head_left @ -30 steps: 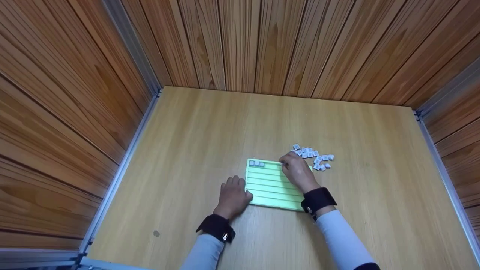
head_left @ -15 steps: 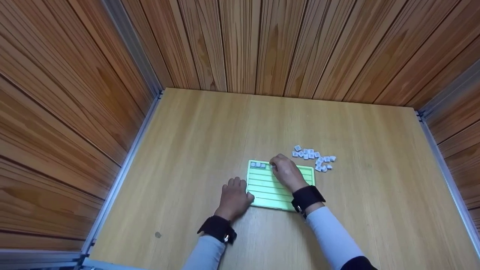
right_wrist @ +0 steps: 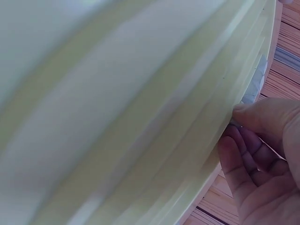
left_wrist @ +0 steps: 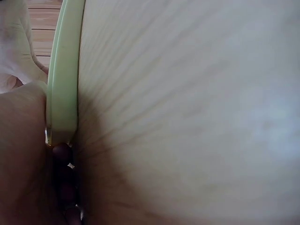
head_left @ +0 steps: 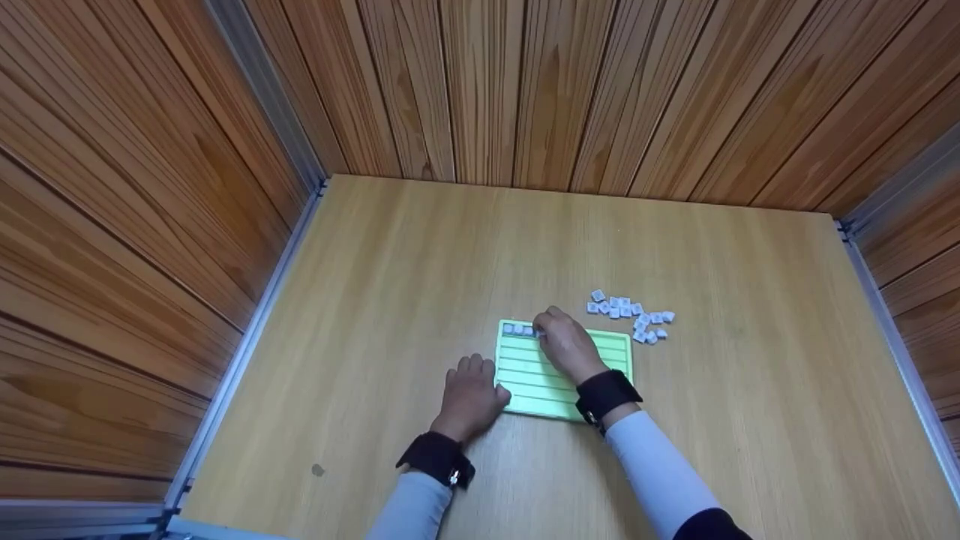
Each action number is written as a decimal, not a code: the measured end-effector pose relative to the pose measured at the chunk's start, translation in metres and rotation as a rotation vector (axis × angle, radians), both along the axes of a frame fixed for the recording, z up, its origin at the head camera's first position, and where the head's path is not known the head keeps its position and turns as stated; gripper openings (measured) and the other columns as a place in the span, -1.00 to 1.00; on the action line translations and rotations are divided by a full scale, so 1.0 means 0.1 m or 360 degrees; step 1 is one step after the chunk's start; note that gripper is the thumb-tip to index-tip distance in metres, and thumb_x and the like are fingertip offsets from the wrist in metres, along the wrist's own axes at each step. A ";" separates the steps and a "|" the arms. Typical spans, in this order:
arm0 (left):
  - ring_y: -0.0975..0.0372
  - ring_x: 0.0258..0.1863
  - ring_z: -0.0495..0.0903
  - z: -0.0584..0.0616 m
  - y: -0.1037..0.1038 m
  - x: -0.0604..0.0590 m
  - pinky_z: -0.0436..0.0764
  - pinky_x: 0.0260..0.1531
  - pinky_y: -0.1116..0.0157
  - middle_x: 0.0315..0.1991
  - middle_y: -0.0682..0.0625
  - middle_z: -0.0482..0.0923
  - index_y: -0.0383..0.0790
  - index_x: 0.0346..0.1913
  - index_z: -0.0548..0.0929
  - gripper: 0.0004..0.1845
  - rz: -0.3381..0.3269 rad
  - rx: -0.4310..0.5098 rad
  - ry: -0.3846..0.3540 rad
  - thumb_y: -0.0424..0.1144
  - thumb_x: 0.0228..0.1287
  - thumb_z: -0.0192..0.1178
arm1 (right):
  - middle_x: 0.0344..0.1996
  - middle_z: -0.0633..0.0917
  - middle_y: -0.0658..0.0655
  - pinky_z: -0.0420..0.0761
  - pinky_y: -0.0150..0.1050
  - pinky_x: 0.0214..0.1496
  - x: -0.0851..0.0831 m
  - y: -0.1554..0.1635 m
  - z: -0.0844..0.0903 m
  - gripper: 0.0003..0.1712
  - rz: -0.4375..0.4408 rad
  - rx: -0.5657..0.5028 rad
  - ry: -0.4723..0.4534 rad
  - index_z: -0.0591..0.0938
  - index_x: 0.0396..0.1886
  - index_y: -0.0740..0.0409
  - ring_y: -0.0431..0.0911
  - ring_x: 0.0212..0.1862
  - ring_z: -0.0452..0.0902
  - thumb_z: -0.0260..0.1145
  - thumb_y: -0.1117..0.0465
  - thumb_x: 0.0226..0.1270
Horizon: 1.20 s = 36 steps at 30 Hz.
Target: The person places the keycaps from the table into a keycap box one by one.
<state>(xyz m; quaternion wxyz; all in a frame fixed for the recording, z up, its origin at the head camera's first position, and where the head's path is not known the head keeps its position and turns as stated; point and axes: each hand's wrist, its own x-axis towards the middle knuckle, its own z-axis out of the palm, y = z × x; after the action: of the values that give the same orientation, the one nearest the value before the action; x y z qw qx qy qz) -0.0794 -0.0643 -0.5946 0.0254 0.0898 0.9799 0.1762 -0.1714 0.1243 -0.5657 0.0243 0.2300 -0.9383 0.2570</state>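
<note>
A light green board (head_left: 592,352) with raised horizontal ridges lies flat on the wooden table (head_left: 420,262). Two small white tiles (head_left: 514,328) sit in the left end of its top row. My right hand (head_left: 541,330) reaches across the board and pinches a third white tile just right of those two. My left hand (head_left: 472,373) lies flat on the table at the board's lower left corner, thumb against its edge. The left wrist view shows that green edge (left_wrist: 63,84) beside my thumb (left_wrist: 23,154). Curled right fingers (right_wrist: 262,140) show at the board's far edge (right_wrist: 117,117).
A loose heap of several white tiles (head_left: 630,313) lies on the table just past the board's upper right corner. Wooden slat walls with metal corner rails (head_left: 247,337) close in the table on the left, back and right.
My right hand has moved left from beside the tile heap along the board's top row, carrying a tile up to the two set ones. The left hand has stayed put.
</note>
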 end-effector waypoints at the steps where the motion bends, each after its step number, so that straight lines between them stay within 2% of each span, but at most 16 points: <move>1: 0.10 -0.26 0.29 0.00 0.00 0.00 0.29 -0.32 0.17 -0.30 -0.02 0.28 -0.18 -0.31 0.44 -0.79 0.0001 0.0001 0.0007 -0.09 0.16 0.08 | -0.30 0.63 0.18 0.64 -0.10 -0.19 0.00 0.00 0.00 -0.77 0.0003 0.0000 0.0009 0.71 -0.25 0.29 0.07 -0.22 0.64 0.33 0.57 0.11; 6: 0.09 -0.27 0.28 -0.02 0.01 0.00 0.28 -0.34 0.16 -0.30 -0.02 0.28 -0.18 -0.31 0.44 -0.77 0.0004 0.0013 0.0028 -0.08 0.14 0.08 | -0.29 0.63 0.17 0.64 -0.12 -0.19 0.02 -0.01 0.00 -0.76 -0.0020 0.0030 0.0011 0.70 -0.24 0.28 0.05 -0.22 0.64 0.35 0.57 0.09; 10: 0.10 -0.26 0.29 -0.02 0.02 -0.01 0.29 -0.32 0.16 -0.29 -0.02 0.28 -0.18 -0.28 0.46 -0.76 0.0002 0.0018 -0.0003 -0.07 0.15 0.07 | -0.28 0.63 0.18 0.65 -0.12 -0.16 0.03 -0.01 0.00 -0.75 -0.0038 0.0056 0.0006 0.70 -0.22 0.28 0.06 -0.20 0.65 0.35 0.56 0.11; 16: 0.10 -0.27 0.29 -0.04 0.01 -0.01 0.30 -0.34 0.16 -0.31 -0.02 0.27 -0.18 -0.29 0.45 -0.77 -0.0013 0.0013 0.0021 -0.07 0.16 0.08 | -0.29 0.63 0.18 0.64 -0.07 -0.20 0.04 0.02 0.05 -0.78 -0.0082 0.0094 0.0035 0.71 -0.19 0.26 0.06 -0.22 0.63 0.41 0.46 0.13; 21: 0.11 -0.25 0.27 -0.07 0.01 -0.02 0.29 -0.30 0.16 -0.29 0.00 0.25 -0.18 -0.28 0.43 -0.77 -0.0005 0.0017 -0.0020 -0.07 0.18 0.06 | -0.14 0.64 0.20 0.63 -0.03 -0.12 0.02 0.08 0.12 -0.70 -0.0139 0.0132 -0.0048 0.69 -0.02 0.21 0.08 -0.08 0.60 0.43 0.28 0.24; 24: 0.11 -0.25 0.25 -0.07 0.01 -0.02 0.28 -0.30 0.16 -0.28 0.01 0.24 -0.17 -0.28 0.42 -0.77 0.0002 0.0020 -0.0047 -0.07 0.19 0.06 | -0.05 0.64 0.21 0.62 -0.03 -0.08 0.01 0.13 0.15 -0.61 -0.0144 0.0156 -0.0050 0.67 0.07 0.19 0.09 -0.01 0.58 0.43 0.22 0.26; 31: 0.13 -0.32 0.22 -0.04 0.00 0.01 0.21 -0.37 0.21 -0.35 0.02 0.20 -0.18 -0.34 0.40 -0.79 -0.0013 0.0026 0.0083 -0.09 0.14 0.08 | -0.10 0.65 0.23 0.61 -0.01 -0.10 0.01 0.29 0.15 -0.54 -0.0144 0.0136 0.0076 0.67 0.06 0.25 0.10 -0.09 0.58 0.50 0.27 0.14; 36: 0.13 -0.33 0.21 -0.09 -0.01 0.01 0.19 -0.38 0.23 -0.35 0.03 0.18 -0.17 -0.35 0.38 -0.79 -0.0020 0.0024 0.0128 -0.09 0.15 0.07 | -0.03 0.65 0.26 0.62 0.04 -0.08 0.01 0.46 0.17 -0.52 -0.0200 0.0143 0.0056 0.67 0.08 0.24 0.15 -0.02 0.58 0.50 0.26 0.12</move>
<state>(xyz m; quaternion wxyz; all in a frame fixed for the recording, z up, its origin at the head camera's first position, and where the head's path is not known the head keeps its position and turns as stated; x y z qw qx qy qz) -0.0789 -0.0651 -0.6035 -0.0136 0.1031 0.9782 0.1796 -0.1702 0.1708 -0.5486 0.0465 0.1759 -0.9610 0.2084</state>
